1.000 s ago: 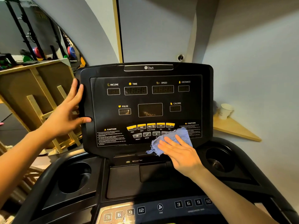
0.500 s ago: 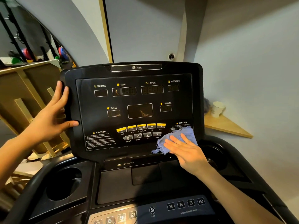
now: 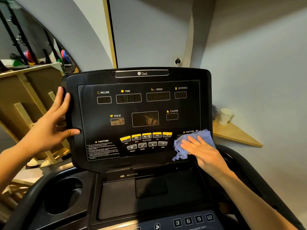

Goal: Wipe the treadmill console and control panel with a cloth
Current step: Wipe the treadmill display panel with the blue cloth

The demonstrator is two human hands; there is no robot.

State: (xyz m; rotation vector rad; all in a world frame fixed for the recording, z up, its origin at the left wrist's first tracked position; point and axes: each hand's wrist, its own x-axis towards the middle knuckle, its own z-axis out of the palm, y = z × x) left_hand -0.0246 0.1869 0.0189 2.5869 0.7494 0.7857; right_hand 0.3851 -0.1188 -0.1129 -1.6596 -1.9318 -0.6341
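Observation:
The black treadmill console (image 3: 137, 80) stands upright in front of me, with dark displays and yellow and grey buttons (image 3: 146, 140) low on its face. A crumpled blue cloth (image 3: 182, 143) lies against the console's lower right corner, over the right caution label. My right hand (image 3: 202, 151) presses flat on the cloth with fingers spread. My left hand (image 3: 51, 123) grips the console's left edge, thumb on the front face. Below, the lower control panel (image 3: 192, 220) shows numbered keys.
A round cup holder (image 3: 64, 195) sits at the lower left of the tray (image 3: 119, 196). A white paper cup (image 3: 225, 116) stands on a wooden corner shelf (image 3: 235, 135) to the right. A wooden frame (image 3: 29, 100) leans at the left, below a mirror.
My right hand has slid the cloth rightwards along the console's bottom edge, from beside the buttons to the right caution label. My left hand has kept its hold on the left edge.

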